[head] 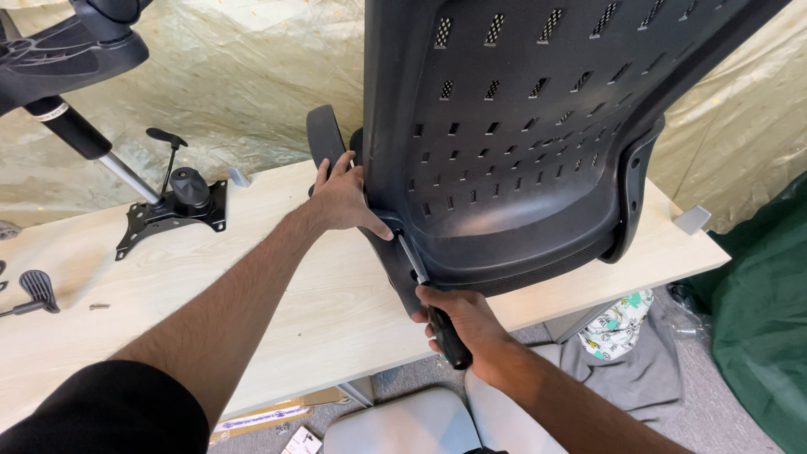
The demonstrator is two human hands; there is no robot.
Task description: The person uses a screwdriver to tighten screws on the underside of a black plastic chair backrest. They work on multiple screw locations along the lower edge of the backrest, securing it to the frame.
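A large black plastic chair back [521, 126] with rows of small slots stands upright on the light wooden table [277, 286]. My left hand [340, 197] grips its left edge beside a black armrest [324, 134]. My right hand [458, 324] is shut on a screwdriver [433, 307] with a black handle. Its metal shaft points up into the lower left corner of the chair back.
A black chair tilt mechanism with a lever [176, 206] lies on the table's left, beside a gas lift cylinder [88, 143] and chair base [59, 50]. A small black part [38, 290] and a screw [98, 306] lie far left. Grey cloth [630, 370] and cardboard [261, 414] lie on the floor.
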